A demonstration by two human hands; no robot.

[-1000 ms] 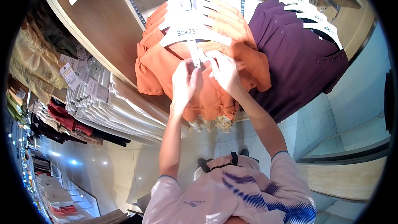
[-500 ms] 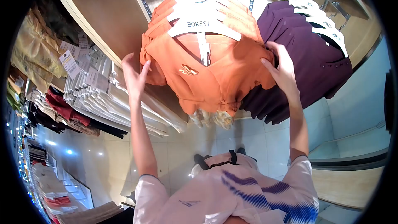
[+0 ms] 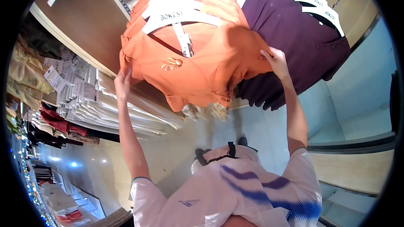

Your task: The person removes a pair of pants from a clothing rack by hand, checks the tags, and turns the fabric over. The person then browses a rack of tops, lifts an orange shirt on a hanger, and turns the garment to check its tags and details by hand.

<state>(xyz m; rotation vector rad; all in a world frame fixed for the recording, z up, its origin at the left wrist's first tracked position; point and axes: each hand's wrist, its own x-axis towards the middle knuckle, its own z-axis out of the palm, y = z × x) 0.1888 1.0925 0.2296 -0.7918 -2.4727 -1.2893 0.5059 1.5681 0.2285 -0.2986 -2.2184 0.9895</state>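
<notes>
An orange V-neck top with a gold flower-shaped ornament hangs at the front of a row, on a white hanger lettered BOKESI. At its left sleeve, my left hand is closed on the fabric near the cuff. My right hand pinches the other sleeve's end between thumb and fingers. Both sleeves are drawn out sideways, so the front of the top is spread. More orange garments are stacked behind it, mostly hidden.
Dark purple tops hang close on the right, partly behind the orange sleeve. White garments with paper tags hang at lower left, beside a wooden panel. Below is a shiny tiled floor; a pale wooden ledge lies right.
Both hands, loosely spread beside the sleeves before, have closed on the sleeve ends. The sleeves are pulled outward. The camera view has shifted, so the clothes appear further left and higher.
</notes>
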